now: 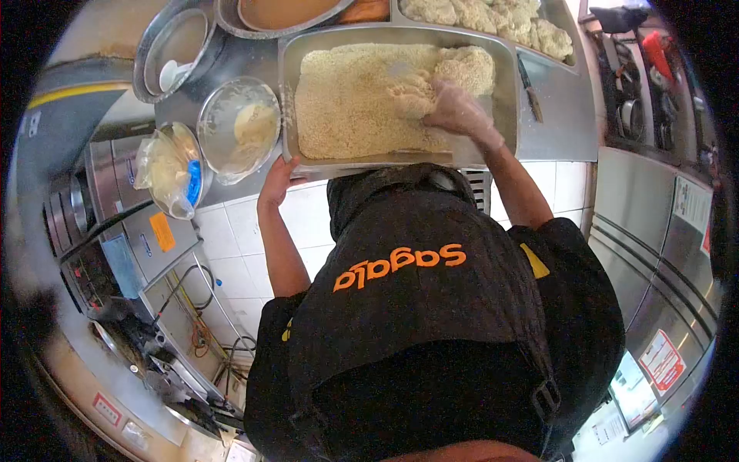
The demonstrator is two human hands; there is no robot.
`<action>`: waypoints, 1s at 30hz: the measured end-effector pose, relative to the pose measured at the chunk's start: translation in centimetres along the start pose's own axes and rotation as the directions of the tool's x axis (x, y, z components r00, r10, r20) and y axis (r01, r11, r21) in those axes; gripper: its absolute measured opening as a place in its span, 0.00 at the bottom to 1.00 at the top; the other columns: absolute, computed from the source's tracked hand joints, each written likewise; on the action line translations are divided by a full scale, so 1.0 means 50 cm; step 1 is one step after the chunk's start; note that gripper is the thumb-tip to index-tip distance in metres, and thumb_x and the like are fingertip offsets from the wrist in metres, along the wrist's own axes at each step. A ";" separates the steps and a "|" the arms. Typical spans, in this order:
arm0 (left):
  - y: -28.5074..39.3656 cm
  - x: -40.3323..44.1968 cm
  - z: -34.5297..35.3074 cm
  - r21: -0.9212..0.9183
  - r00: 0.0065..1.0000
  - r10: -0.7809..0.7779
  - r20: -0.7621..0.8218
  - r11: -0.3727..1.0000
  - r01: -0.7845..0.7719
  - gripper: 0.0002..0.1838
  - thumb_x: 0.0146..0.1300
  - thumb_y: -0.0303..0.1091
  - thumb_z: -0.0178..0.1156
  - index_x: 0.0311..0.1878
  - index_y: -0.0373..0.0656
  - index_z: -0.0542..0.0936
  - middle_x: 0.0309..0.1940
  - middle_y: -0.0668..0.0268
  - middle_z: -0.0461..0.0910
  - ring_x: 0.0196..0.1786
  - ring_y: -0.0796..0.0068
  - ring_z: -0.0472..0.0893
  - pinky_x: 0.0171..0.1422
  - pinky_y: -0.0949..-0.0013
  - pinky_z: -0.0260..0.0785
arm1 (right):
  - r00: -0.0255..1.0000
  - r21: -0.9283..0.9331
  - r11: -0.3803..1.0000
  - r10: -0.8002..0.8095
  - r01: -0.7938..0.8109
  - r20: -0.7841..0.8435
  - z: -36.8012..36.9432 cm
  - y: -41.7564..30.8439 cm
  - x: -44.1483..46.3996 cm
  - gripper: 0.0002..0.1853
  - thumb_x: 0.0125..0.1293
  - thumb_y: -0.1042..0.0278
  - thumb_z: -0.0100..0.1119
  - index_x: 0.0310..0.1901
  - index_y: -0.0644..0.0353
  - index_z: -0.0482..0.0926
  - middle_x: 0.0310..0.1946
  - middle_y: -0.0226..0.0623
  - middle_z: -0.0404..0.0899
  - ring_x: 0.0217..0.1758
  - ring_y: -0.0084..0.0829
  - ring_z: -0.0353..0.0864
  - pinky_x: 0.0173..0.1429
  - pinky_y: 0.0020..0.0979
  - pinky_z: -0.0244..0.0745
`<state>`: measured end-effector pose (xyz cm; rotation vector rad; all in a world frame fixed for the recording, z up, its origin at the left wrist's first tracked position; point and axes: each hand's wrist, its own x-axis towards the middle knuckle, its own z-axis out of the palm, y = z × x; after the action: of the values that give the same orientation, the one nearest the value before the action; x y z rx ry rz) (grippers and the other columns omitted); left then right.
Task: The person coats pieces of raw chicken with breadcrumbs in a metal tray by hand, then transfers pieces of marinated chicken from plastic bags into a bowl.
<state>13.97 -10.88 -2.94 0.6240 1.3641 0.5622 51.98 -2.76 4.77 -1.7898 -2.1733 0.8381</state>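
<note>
A deep metal tray (504,146) holds a bed of pale breadcrumbs (339,100). My right hand (460,112), in what looks like a thin clear glove dusted with crumbs, is inside the tray with its fingers closed on a crumb-coated piece of food (412,96). Some of its fingertips are hard to tell from the coating. Just behind that hand lies a larger coated lump (468,68) in the tray's far right corner. My left hand (279,182) grips the tray's near left corner, its fingers curled at the edge.
Left of the tray stand a clear bowl with pale flour (250,127), a bowl with a plastic bag (171,173) and a metal basin with a white scoop (173,75). Behind are a basin of orange-brown liquid (285,11) and a tray of coated pieces (493,21). A knife-like tool (531,92) lies right.
</note>
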 end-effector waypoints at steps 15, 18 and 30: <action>-0.022 0.009 -0.018 0.037 0.998 0.043 0.038 0.998 -0.044 0.22 0.65 0.41 0.48 0.61 0.45 0.62 0.55 0.66 0.70 0.52 0.68 0.73 0.48 0.60 0.73 | 0.996 -0.018 1.000 0.024 -0.023 0.083 0.150 0.132 0.021 0.40 0.42 0.55 0.66 0.58 0.60 0.65 0.34 0.51 0.78 0.37 0.47 0.78 0.44 0.39 0.73; -0.020 0.005 -0.016 0.038 0.999 0.040 0.030 0.998 -0.041 0.21 0.65 0.40 0.48 0.60 0.47 0.62 0.54 0.66 0.70 0.52 0.69 0.74 0.47 0.61 0.73 | 0.975 0.193 0.971 0.103 -0.142 0.197 0.037 0.074 0.002 0.38 0.40 0.60 0.65 0.57 0.64 0.66 0.35 0.51 0.78 0.38 0.44 0.79 0.45 0.37 0.73; -0.011 0.005 -0.011 0.035 0.996 -0.073 -0.041 0.997 0.075 0.21 0.66 0.36 0.46 0.61 0.50 0.60 0.53 0.67 0.70 0.49 0.66 0.75 0.44 0.60 0.75 | 0.924 0.397 0.858 0.378 -0.326 -0.057 -0.322 0.273 0.076 0.47 0.41 0.55 0.63 0.63 0.68 0.56 0.56 0.53 0.67 0.55 0.42 0.71 0.59 0.33 0.67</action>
<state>13.47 -11.04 -3.55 0.5919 1.4320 0.4931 70.41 6.98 9.80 -1.9895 -1.4855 1.0943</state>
